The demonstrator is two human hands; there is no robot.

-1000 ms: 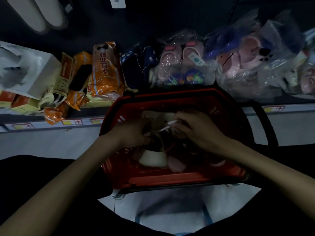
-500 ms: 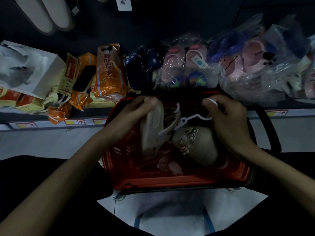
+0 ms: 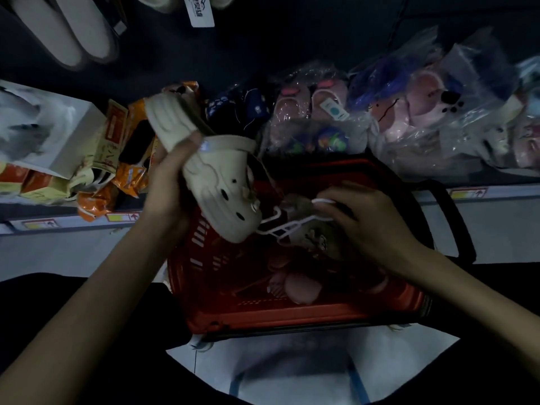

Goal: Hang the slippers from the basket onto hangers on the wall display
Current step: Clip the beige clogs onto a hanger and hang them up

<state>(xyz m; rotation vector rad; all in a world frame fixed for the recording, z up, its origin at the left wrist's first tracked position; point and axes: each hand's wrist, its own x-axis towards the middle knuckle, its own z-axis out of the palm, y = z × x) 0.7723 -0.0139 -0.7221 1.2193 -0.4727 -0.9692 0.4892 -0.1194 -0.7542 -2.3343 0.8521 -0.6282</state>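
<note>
Cream foam clog (image 3: 222, 194) is in my left hand (image 3: 172, 182), fingers wrapped round it near the heel strap. A second cream slipper (image 3: 169, 124), ridged sole facing me, sticks up above the thumb. The clog's long axis runs from the heel, up at the hand, down and right to the toe, which hangs over the left part of the red basket (image 3: 292, 314).

Just right of that toe lies the white plastic hanger (image 3: 287, 228), stretched left to right. My right hand (image 3: 362, 223) pinches its hook end, so that hand is the nearer one to it. I cannot tell whether the hanger's tip touches the toe. Under the hanger a brownish slipper with charms (image 3: 317, 244) rests inside the basket, and more pinkish slippers (image 3: 295, 287) sit near the basket's near wall.

I judge the next move to be bringing toe and hanger together, so the toe should keep pointing right.

As for writing, the white hang tag (image 3: 201, 11) at the top carries print too blurred to read. The orange packets (image 3: 131, 168) on the shelf and the shelf-edge labels (image 3: 467, 194) show red marks, but nothing legible.
</note>
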